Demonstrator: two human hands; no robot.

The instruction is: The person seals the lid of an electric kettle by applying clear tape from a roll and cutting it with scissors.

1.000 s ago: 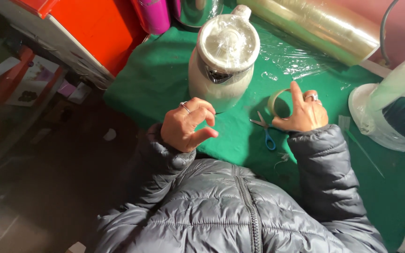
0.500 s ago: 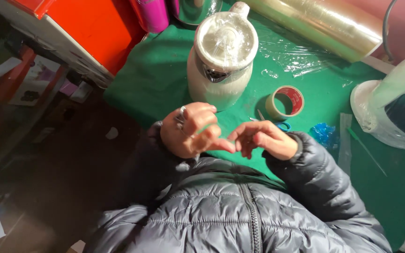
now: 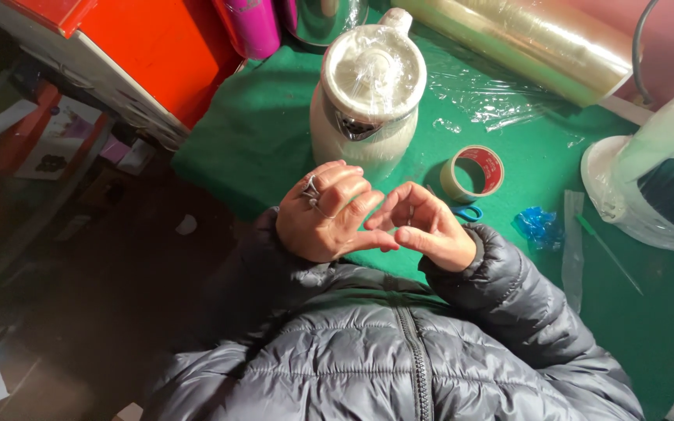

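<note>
Two hands meeting fingertip to fingertip just above the near edge of the green table (image 3: 274,132): left hand (image 3: 329,214) loosely curled with a ring on one finger, right hand (image 3: 423,230) curled the same way, thumb and forefinger pinched toward the left one. Possibly something thin held between them, but too small to tell, so no clear call on what either grips. Just beyond the left hand, a cream kettle (image 3: 368,101) standing upright, wrapped in clear film. Just beyond the right hand, a roll of tape (image 3: 473,173) with a red core lying flat on the cloth, and a blue scissor handle (image 3: 468,212) peeking out right behind the right knuckles. Further right, a crumpled blue scrap (image 3: 538,226) and a second film-wrapped white appliance (image 3: 657,183) at the table's right side. Along the far edge, a big roll of clear stretch film (image 3: 532,43) lying at an angle. Off the table on the left, an orange box (image 3: 134,47).
</note>
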